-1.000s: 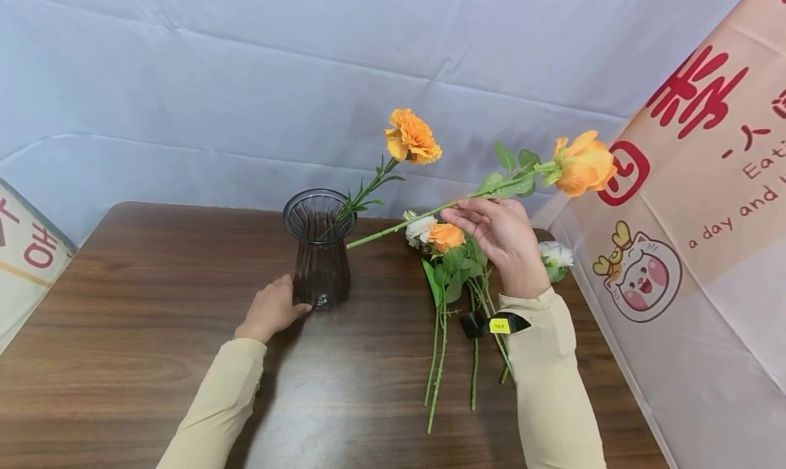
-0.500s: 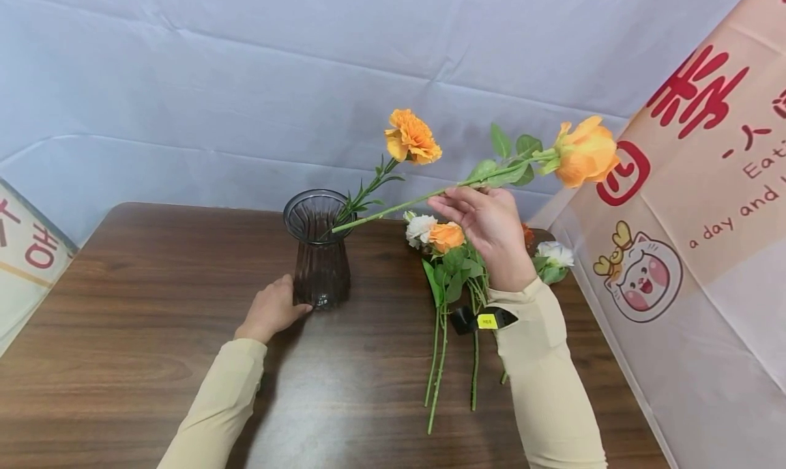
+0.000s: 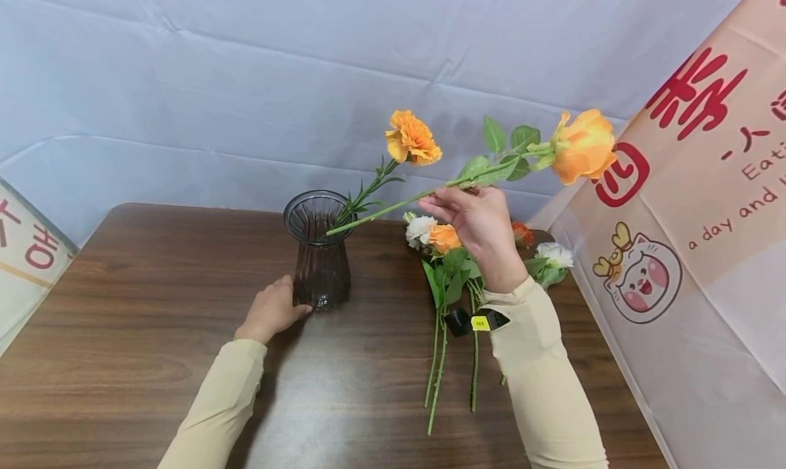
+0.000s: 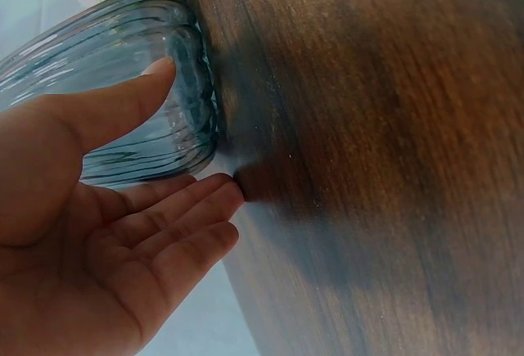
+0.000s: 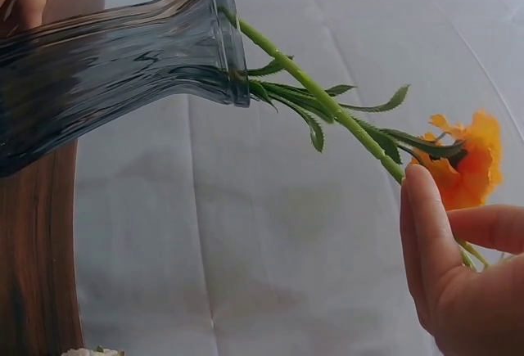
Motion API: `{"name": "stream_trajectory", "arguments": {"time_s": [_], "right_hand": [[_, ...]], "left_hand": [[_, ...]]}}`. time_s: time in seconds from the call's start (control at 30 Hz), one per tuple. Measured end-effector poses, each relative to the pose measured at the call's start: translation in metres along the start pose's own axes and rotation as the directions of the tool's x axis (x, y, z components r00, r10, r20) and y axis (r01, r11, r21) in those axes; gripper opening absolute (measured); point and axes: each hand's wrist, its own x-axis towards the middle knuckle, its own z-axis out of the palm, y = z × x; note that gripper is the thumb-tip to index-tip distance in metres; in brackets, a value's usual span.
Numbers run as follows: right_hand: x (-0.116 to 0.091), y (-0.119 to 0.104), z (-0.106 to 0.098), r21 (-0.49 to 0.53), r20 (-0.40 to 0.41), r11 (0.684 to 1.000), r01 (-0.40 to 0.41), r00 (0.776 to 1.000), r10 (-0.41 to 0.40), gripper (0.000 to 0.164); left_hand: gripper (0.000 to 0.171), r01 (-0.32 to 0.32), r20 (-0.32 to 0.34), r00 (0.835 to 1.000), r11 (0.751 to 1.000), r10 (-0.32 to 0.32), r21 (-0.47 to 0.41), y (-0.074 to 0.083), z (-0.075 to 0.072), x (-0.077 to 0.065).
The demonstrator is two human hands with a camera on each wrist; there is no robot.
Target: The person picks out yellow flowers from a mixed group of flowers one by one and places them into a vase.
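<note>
A dark, ribbed glass vase [image 3: 322, 278] stands upright on the table, with an orange carnation [image 3: 413, 138] leaning out of its mouth to the right. Low at its base, my left hand [image 3: 273, 310] holds the glass between thumb [image 4: 135, 106] and fingers. My right hand [image 3: 480, 229] pinches the leafy stem of a yellow-orange rose [image 3: 585, 148], its bloom pointing right. The bare lower end of that stem [image 5: 315, 90] reaches just inside the vase rim [image 5: 233, 61], alongside the carnation's leaves.
Right of the vase several cut flowers lie on the wooden table [image 3: 153, 285], among them a white one [image 3: 420, 231], an orange rose [image 3: 443, 238] and a pale one [image 3: 555, 253]. Behind hangs a pale cloth [image 3: 245, 100]; a printed banner [image 3: 706, 148] borders the right.
My right hand has moved left and slightly up with the rose, bringing the stem's end from beside the vase to inside its rim. The left hand and vase have stayed put.
</note>
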Motion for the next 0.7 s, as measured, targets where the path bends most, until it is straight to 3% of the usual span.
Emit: {"name": "stream_trajectory", "arguments": {"time_s": [0.53, 0.7], "right_hand": [[-0.001, 0.008, 0.013, -0.190, 0.078, 0.977, 0.097, 0.994, -0.083, 0.013], [0.000, 0.011, 0.017, -0.233, 0.080, 0.968, 0.092, 0.994, -0.075, 0.017]], "left_hand": [[0.052, -0.004, -0.006, 1.000, 1.000, 0.004, 0.003, -0.001, 0.001, 0.000], [0.052, 0.000, -0.002, 1.000, 1.000, 0.000, -0.002, -0.002, 0.001, 0.000]]}}
